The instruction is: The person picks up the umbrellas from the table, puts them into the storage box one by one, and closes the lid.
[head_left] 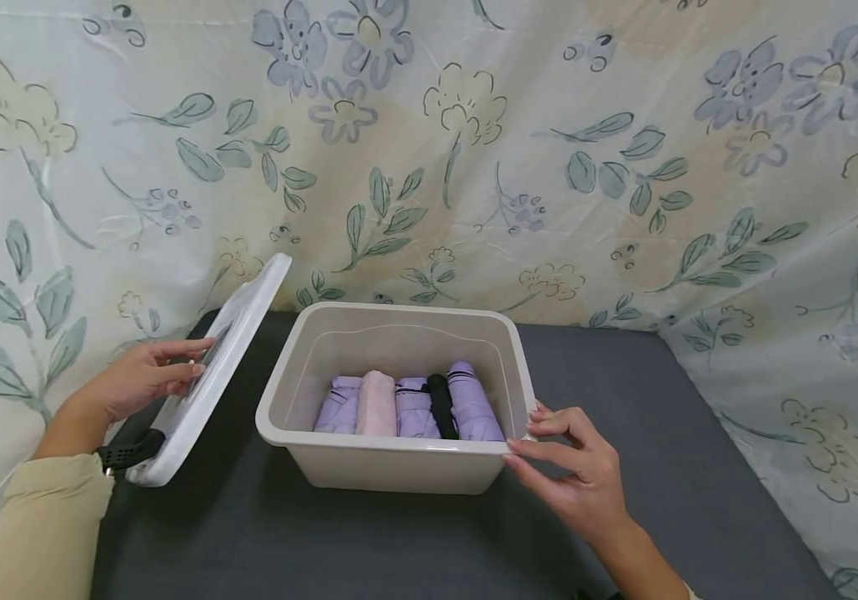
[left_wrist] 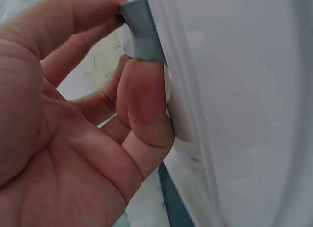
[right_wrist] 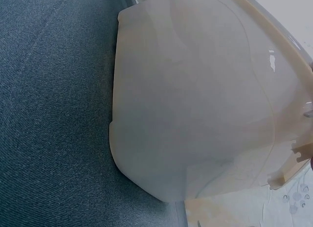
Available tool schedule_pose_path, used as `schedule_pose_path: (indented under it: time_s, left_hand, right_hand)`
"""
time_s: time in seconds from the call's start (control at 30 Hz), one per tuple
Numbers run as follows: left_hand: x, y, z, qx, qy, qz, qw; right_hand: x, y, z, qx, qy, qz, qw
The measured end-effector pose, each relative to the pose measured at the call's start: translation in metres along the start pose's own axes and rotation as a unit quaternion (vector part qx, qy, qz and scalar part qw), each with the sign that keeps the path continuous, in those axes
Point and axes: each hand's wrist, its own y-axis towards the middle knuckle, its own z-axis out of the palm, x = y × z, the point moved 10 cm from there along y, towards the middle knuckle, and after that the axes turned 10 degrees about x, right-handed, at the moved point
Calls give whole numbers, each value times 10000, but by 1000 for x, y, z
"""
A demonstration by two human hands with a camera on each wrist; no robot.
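A white plastic lid stands tilted on edge left of the box. My left hand holds it from its outer side. In the left wrist view, thumb and fingers pinch a grey handle or latch on the lid. The beige storage box sits upright and uncovered, with rolled fabric-like bundles in a row inside: lilac, pink and black. At the box's front right corner, my right hand grips the rim. Its fingers are mostly out of the right wrist view.
Box and lid are on a dark grey cloth-covered surface. A floral curtain hangs behind and along both sides. A black wristband is on the left wrist, close to the lid's lower edge.
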Motion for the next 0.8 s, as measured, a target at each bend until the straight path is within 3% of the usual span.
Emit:
schedule_pose_path:
  time_s: [0.13,0.4,0.57,0.8]
  left_hand:
    - [-8,1,2,57,-289,236,9993]
    - [-31,5,12,233,-363,558,9975]
    - [-56,11,22,555,-399,932,9933]
    - [-95,16,38,992,89,1258,9870]
  right_hand:
    - [1,1,0,-3,18,3,10000]
    - [6,3,0,-32,21,-33,10000]
    - [3,1,-1,-38,31,-53,10000]
    - [0,-3,0,-9,47,-68,10000]
